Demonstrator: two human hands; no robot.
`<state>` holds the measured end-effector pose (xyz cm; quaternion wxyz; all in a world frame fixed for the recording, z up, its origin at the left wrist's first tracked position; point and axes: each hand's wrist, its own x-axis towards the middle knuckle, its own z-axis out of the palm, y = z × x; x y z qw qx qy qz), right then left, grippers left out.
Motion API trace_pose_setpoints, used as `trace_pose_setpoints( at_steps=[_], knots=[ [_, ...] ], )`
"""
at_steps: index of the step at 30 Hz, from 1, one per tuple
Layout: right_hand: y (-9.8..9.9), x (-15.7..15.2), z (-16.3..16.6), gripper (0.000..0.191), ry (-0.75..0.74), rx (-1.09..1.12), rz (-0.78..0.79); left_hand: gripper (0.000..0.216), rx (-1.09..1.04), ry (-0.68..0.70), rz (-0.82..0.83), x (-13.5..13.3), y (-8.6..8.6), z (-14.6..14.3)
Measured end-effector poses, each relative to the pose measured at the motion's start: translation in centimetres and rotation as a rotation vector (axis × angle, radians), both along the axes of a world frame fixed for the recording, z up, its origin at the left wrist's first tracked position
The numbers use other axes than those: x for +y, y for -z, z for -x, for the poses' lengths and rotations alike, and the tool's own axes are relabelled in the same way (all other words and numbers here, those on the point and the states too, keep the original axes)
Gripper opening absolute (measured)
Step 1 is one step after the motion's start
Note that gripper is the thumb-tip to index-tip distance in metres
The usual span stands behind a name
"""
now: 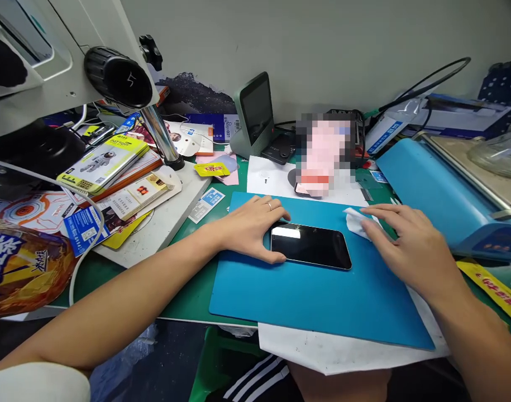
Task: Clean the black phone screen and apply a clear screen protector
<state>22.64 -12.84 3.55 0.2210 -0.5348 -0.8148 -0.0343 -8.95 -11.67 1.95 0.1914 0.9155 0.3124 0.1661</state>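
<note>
A smartphone (311, 245) lies face up on a blue mat (305, 301), its dark screen showing a bright reflection at the left end. My left hand (253, 229), with a ring on one finger, grips that left end between thumb and fingers. To the right of the phone, my right hand (406, 240) pinches a crumpled white wipe (356, 223) between thumb and fingertips. The wipe is just above or on the mat; I cannot tell which.
A microscope (116, 78) overhangs the left side, near stacked boxes (104, 164) and a drink bottle (24, 268). Behind the mat stand a small grey-green display device (253, 117) and a pixelated area. A blue machine (431, 190) sits at right, beside a yellow packet (493, 287).
</note>
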Motion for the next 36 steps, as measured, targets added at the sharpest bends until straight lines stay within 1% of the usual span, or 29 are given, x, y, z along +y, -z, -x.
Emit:
trace_pose_setpoints(
  at_steps=[1, 2, 5, 6, 8, 12, 18, 23, 27, 32, 36],
  knots=[
    [-0.3, 0.2, 1.1, 0.026, -0.044, -0.003, -0.008, 0.072, -0.008, -0.002, 0.009, -0.1, 0.0, 0.0],
    [-0.4, 0.3, 2.4, 0.025, -0.138, 0.028, -0.029, 0.080, -0.016, -0.006, 0.020, -0.1, 0.0, 0.1],
    [-0.1, 0.8, 6.6, 0.020, -0.453, 0.022, 0.165, 0.095, -0.029, -0.028, 0.046, -0.2, 0.1, 0.1],
    [0.2, 1.0, 7.7, 0.021, -0.526, 0.024, 0.205, 0.096, -0.034, -0.035, 0.049, -0.2, 0.2, 0.1],
    [0.9, 1.3, 9.1, 0.024, -0.606, 0.044, 0.250, 0.095, -0.044, -0.043, 0.046, -0.2, 0.4, 0.1],
    [1.9, 1.4, 9.6, 0.029, -0.597, 0.062, 0.228, 0.092, -0.062, -0.026, 0.046, 0.0, 0.5, -0.2],
    [1.8, 0.4, 9.8, 0.033, -0.560, -0.016, 0.213, 0.084, -0.047, -0.061, 0.041, -0.3, 0.3, -0.9],
    [1.9, -0.1, 9.8, 0.034, -0.563, -0.049, 0.164, 0.087, 0.000, -0.079, 0.017, -0.5, 0.3, -1.3],
    [1.4, -0.2, 9.8, 0.034, -0.563, -0.067, 0.165, 0.080, 0.014, -0.076, 0.037, -0.7, 0.0, -1.4],
    [0.1, 0.4, 10.6, 0.034, -0.602, -0.065, 0.238, 0.072, 0.006, -0.098, 0.056, -0.9, -0.2, -1.4],
    [0.6, 0.8, 11.0, 0.037, -0.581, 0.001, 0.213, 0.073, 0.013, -0.112, 0.066, -0.7, 0.0, -1.4]
  ],
)
